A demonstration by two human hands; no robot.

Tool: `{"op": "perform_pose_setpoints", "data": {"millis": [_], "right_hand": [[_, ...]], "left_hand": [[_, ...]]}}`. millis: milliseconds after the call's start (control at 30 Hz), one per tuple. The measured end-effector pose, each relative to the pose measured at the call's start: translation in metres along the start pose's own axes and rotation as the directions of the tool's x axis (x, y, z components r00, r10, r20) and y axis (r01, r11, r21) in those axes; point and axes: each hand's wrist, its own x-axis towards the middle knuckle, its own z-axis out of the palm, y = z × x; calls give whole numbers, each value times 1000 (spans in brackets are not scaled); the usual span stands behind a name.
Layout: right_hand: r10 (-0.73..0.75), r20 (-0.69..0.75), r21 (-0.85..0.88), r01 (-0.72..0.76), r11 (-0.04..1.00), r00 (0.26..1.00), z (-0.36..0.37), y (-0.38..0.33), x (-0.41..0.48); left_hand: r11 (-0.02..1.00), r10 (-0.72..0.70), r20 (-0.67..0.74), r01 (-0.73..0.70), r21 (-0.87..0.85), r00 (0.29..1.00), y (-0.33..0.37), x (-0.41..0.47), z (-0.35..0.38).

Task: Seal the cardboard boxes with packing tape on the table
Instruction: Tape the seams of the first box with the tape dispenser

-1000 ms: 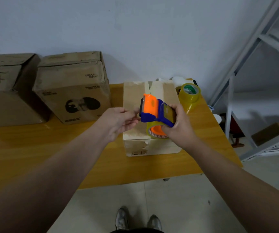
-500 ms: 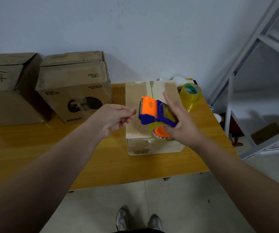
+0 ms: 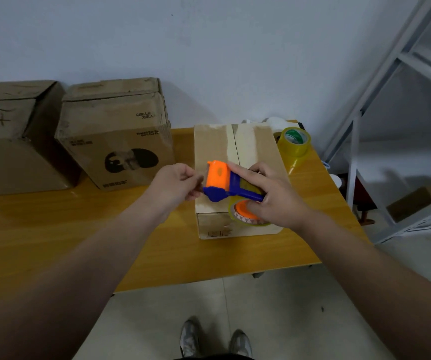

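Observation:
An orange and blue tape dispenser (image 3: 227,183) with a clear tape roll hangs above a small cardboard box (image 3: 256,149) on the yellow table (image 3: 53,229). My right hand (image 3: 274,196) grips the dispenser from the right, fingers across its top. My left hand (image 3: 178,183) pinches at the dispenser's orange front end, where the tape end comes out. The small box has its top flaps closed with a pale strip along the centre seam.
Two larger cardboard boxes (image 3: 120,136) (image 3: 9,136) stand at the back left against the wall. A spare tape roll (image 3: 296,142) sits at the table's back right corner. A white metal rack (image 3: 391,113) stands to the right. My shoes (image 3: 214,341) show below.
My left hand has come back to the dispenser's front end after drawing away. My right hand's fingers, briefly raised, lie across the dispenser again.

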Motion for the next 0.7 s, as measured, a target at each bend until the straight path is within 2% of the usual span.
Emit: {"op": "perform_pose_setpoints", "data": {"millis": [67,133,233,400,567,700], "right_hand": [[-33,112,-194,54,980,993,-7,-6,2],[-42,207,-361,116,926,978,-16,-7,3],[23,226,-500,96,861,974,-34,5,-2],[104,292,-568,85,819,951,-33,17,-13],[89,324,-707,178,685,942,-24,14,-6],[58,344,-730,228,645,937,-20,4,3]], "left_hand": [[997,24,-20,-23,73,1000,-9,-2,4],[998,-8,-33,10,59,999,-22,-5,4],[996,-86,-94,88,20,992,-42,-7,-5],[981,-194,-144,196,2,971,-71,-7,-7],[965,-255,-197,261,2,946,-82,-5,-5],[976,-201,-293,217,20,935,-88,-9,-4]]}}
